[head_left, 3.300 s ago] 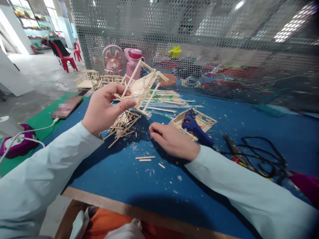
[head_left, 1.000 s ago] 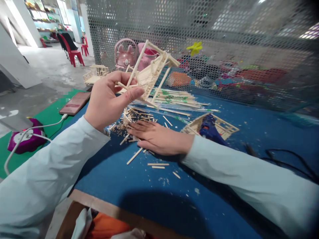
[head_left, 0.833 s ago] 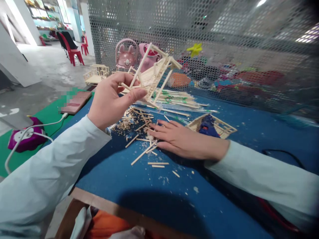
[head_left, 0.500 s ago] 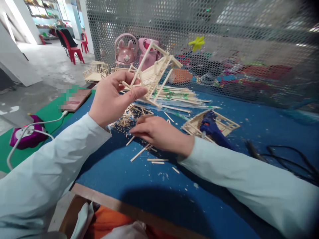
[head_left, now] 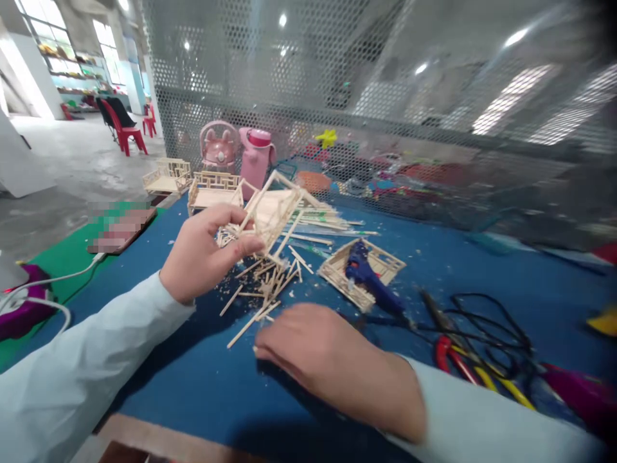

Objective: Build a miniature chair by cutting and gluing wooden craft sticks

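Observation:
My left hand (head_left: pixel 207 254) pinches a small piece of model furniture made of wooden sticks (head_left: pixel 274 212) between thumb and fingers, tilted above the table. Low over the blue tabletop, my right hand (head_left: pixel 332 363) has its fingers drawn together. A tiny pale tip shows at its fingertips, but what it belongs to is hidden. Between the hands lies a loose heap of cut sticks (head_left: pixel 270 286) with scraps. To the right, a blue glue gun (head_left: pixel 369 273) rests on another stick-built piece (head_left: pixel 330 267).
Two stick-built model benches (head_left: pixel 166 183) stand at the back left, near a pink bottle (head_left: pixel 255 161). Pliers with red handles (head_left: pixel 453 360) and a black cable (head_left: pixel 501 308) lie at right. A perforated metal screen (head_left: pixel 308 83) rises behind. A purple device with white cables (head_left: pixel 29 308) sits left.
My right hand has moved from the stick heap toward the near side of the table, covering where some short sticks lay. The left hand still holds the model furniture. The view has shifted.

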